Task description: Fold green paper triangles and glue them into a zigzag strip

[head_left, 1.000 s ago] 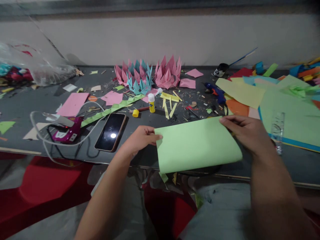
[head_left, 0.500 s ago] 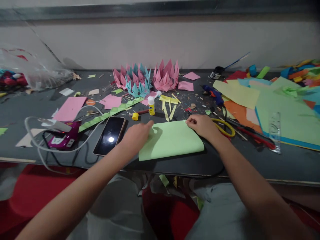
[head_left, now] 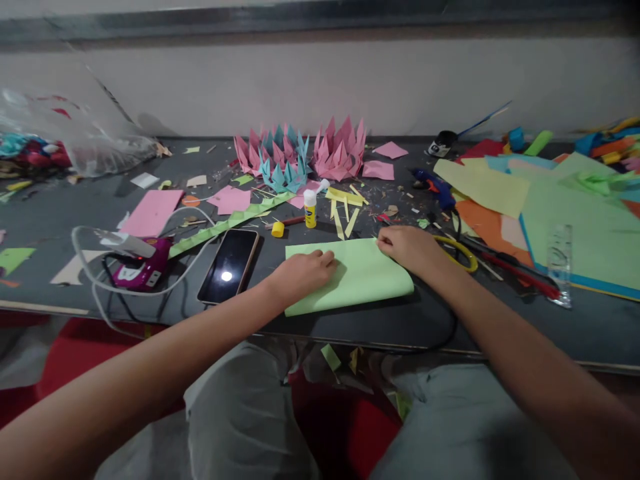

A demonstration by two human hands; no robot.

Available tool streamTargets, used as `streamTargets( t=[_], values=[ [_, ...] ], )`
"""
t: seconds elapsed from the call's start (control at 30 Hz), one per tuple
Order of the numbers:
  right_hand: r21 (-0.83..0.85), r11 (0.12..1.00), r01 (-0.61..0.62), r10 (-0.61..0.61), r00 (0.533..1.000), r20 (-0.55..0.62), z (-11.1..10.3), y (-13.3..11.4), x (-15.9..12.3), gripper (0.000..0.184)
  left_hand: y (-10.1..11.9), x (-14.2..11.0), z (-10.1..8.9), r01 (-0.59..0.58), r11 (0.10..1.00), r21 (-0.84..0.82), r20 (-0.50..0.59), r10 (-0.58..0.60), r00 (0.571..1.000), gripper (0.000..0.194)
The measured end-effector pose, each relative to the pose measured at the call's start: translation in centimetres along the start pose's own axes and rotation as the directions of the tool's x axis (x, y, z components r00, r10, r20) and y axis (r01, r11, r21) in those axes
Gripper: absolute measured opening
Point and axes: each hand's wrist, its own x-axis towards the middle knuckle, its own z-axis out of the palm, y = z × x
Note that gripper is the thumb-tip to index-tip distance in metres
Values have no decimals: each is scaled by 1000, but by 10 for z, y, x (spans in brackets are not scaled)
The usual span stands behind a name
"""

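A folded sheet of light green paper (head_left: 360, 283) lies near the table's front edge, its right side curving in a soft roll. My right hand (head_left: 404, 250) pinches its far right corner. On the left part of the sheet rests my left hand (head_left: 306, 275), fingers slightly bent and spread on the paper, holding nothing. Just beyond the sheet stand an uncapped glue stick (head_left: 311, 212) and its yellow cap (head_left: 278, 229). Yellow paper strips (head_left: 345, 213) lie beside them.
A phone (head_left: 229, 267) and a purple power adapter (head_left: 143, 267) with cables lie left. Folded pink and blue paper pieces (head_left: 340, 157) stand at the back. Rightward are a glue gun (head_left: 434, 187), yellow-handled scissors (head_left: 465, 257), a clear ruler (head_left: 560, 260) and coloured sheets (head_left: 585, 227).
My left hand has moved from the sheet's far left edge inward and nearer to me, onto its surface. The right hand keeps its corner. The whole view has shifted slightly.
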Motion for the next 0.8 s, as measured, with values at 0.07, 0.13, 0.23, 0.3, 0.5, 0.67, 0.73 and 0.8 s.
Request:
streamTargets(
  t=[0.07, 0.13, 0.23, 0.3, 0.5, 0.67, 0.73, 0.8],
  values=[
    [-4, 1000, -6, 6, 1000, 5, 1, 0, 1, 20, -1, -2, 4, -53, 996, -65, -23, 52, 998, 27],
    [-8, 1000, -17, 17, 1000, 6, 1, 2, 2, 20, -1, -4, 7, -16, 989, -146, -56, 8, 998, 31],
    [-13, 999, -35, 35, 999, 12, -3, 4, 4, 19, 3, -8, 6, 53, 971, -231, -63, -69, 996, 66],
    [-16, 998, -61, 60, 997, -45, -11, 1, -3, 22, 7, -10, 3, 70, 968, -239, -49, -84, 995, 78],
    [-41, 983, 179, -183, 974, -134, -22, -65, -73, 40, 13, -11, -5, 95, 978, -186, 13, -94, 995, 82],
    [-67, 945, 321, -318, 947, 46, 5, -107, -116, 41, 17, -7, -9, 131, 980, -152, 42, -126, 991, 80],
    [-79, 946, 314, -314, 949, 20, 11, -105, -120, 40, 18, -6, -11, 139, 980, -143, 60, -131, 990, 82],
    [-94, 956, 278, -279, 960, -4, 11, -96, -121, 38, 19, -5, -12, 142, 981, -130, 78, -132, 988, 83]
  ],
)
